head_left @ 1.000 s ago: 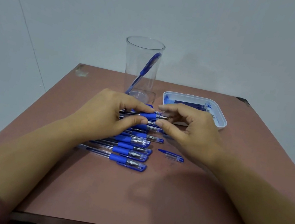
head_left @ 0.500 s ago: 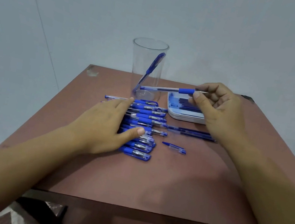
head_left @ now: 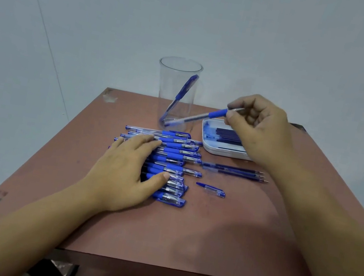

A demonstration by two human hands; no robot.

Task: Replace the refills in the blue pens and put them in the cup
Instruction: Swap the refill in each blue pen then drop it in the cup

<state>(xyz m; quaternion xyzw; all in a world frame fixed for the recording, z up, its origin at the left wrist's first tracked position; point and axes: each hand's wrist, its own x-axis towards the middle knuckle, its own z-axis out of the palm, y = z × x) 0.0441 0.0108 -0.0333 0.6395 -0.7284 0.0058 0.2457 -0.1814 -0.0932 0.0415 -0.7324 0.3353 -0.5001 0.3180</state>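
Observation:
My right hand (head_left: 260,129) pinches an uncapped blue pen (head_left: 200,116) near its tip end, holding it in the air over the white tray (head_left: 212,150); the pen's back end slants down toward the base of the clear cup (head_left: 178,83). One capped blue pen (head_left: 180,95) leans inside that cup. My left hand (head_left: 126,172) lies flat with straight fingers on a row of several blue pens (head_left: 173,153) on the table. A loose blue cap (head_left: 211,189) lies to the right of the row. Three dark refills (head_left: 235,172) lie side by side in front of the tray.
The white tray holds several dark blue refills (head_left: 227,136). The brown table (head_left: 159,231) ends at a front edge near me and at a back edge just behind the cup, with a pale wall beyond.
My right hand lifted one pen out of the row and carried it up and right over the tray. My left hand let go of it and settled flat on the row.

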